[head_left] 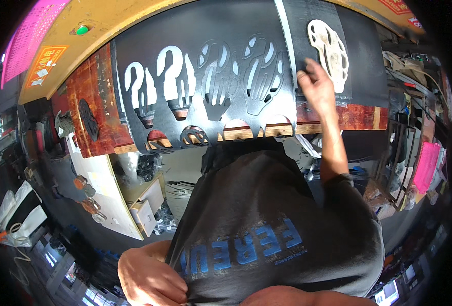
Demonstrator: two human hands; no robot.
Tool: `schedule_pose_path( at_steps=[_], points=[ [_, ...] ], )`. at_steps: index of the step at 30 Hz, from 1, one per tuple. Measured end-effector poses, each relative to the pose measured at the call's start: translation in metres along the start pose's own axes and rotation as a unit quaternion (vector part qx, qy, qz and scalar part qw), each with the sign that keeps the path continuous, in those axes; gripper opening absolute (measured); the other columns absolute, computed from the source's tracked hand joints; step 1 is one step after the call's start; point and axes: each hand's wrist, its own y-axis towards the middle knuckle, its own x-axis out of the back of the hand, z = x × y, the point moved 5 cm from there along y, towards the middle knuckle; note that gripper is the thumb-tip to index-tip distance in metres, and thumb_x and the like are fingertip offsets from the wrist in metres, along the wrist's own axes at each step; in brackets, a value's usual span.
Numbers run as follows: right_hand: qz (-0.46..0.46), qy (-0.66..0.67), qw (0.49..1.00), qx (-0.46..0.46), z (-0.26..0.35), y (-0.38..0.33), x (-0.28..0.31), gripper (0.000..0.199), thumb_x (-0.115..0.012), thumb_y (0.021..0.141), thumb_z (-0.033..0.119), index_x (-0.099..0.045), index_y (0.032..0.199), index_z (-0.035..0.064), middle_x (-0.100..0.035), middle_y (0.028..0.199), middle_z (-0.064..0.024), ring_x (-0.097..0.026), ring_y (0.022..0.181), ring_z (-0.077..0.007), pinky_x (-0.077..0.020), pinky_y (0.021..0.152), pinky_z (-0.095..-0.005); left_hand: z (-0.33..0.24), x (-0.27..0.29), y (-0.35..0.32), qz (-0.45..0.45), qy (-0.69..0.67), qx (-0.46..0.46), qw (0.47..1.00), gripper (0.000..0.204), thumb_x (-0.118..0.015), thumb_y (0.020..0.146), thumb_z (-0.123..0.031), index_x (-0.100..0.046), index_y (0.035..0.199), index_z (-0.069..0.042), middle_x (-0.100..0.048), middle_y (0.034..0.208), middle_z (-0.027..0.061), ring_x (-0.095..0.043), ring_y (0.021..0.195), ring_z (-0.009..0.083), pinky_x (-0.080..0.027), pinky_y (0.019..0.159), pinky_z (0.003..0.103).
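Note:
My right hand (318, 85) reaches over the far right part of the work surface, its fingers loosely bent and apart, with nothing seen in them. Just beyond its fingertips lies a pale, thick, openwork pattern piece (333, 52) with several slots, on a black sheet (361, 56). To the left, a broad black sheet (185, 30) has a row of cut shapes: two at its left are open holes, and two slotted black pieces (217, 76) still sit in their outlines. My left hand (152, 275) is down beside my dark shirt, fingers curled; what they hold, if anything, is hidden.
A yellow machine beam (108, 28) with a green button (82, 29) arches across the far side. On the worn red-brown board (103, 97) at left rests a dark slotted piece (87, 120). A pink perforated panel (32, 38) hangs far left; a pink basket (426, 167) stands at right.

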Motion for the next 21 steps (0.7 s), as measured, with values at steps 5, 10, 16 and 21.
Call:
schedule_pose_path(
  at_steps=[5,10,16,21],
  points=[
    [0.023,-0.051,0.991,-0.12,0.006,-0.048,-0.023,0.066,-0.076,0.094,0.035,-0.06,0.148,0.0013,-0.075,0.124,-0.0243,-0.076,0.109,-0.034,-0.059,0.096,-0.0415,-0.011,0.016,-0.023,0.018,-0.016,-0.004,1.0,0.02,-0.063,0.099,-0.011,-0.062,0.08,-0.003,-0.064,0.083,0.0142,-0.063,0.067,0.0308,-0.056,0.061,0.042],
    [0.085,0.3,0.919,-0.242,-0.014,-0.061,-0.036,0.045,-0.082,0.097,0.026,-0.071,0.134,0.0025,-0.078,0.108,-0.0059,-0.07,0.097,-0.014,-0.0545,0.09,-0.0324,-0.028,0.039,-0.047,0.045,-0.024,0.007,0.999,0.023,-0.065,0.099,-0.011,-0.062,0.078,-0.002,-0.065,0.084,0.015,-0.063,0.067,0.0314,-0.056,0.062,0.041],
    [0.191,0.398,0.876,-0.195,-0.008,-0.066,-0.045,0.041,-0.08,0.098,0.02,-0.071,0.134,0.0035,-0.076,0.123,-0.0035,-0.068,0.11,-0.0142,-0.0504,0.103,-0.0316,-0.043,0.072,-0.058,-0.006,-0.073,-0.026,0.997,0.023,-0.065,0.099,-0.013,-0.067,0.08,0.0,-0.069,0.091,0.018,-0.068,0.074,0.0334,-0.059,0.068,0.043],
    [0.14,0.331,0.902,-0.238,-0.011,-0.074,-0.048,0.049,-0.081,0.097,0.022,-0.067,0.139,0.0006,-0.074,0.125,-0.0057,-0.065,0.115,-0.014,-0.0484,0.105,-0.0306,-0.045,0.092,-0.072,0.041,-0.096,-0.068,0.992,0.021,-0.065,0.102,-0.019,-0.073,0.09,-0.003,-0.072,0.103,0.0184,-0.073,0.088,0.0366,-0.062,0.077,0.044]
  ],
)
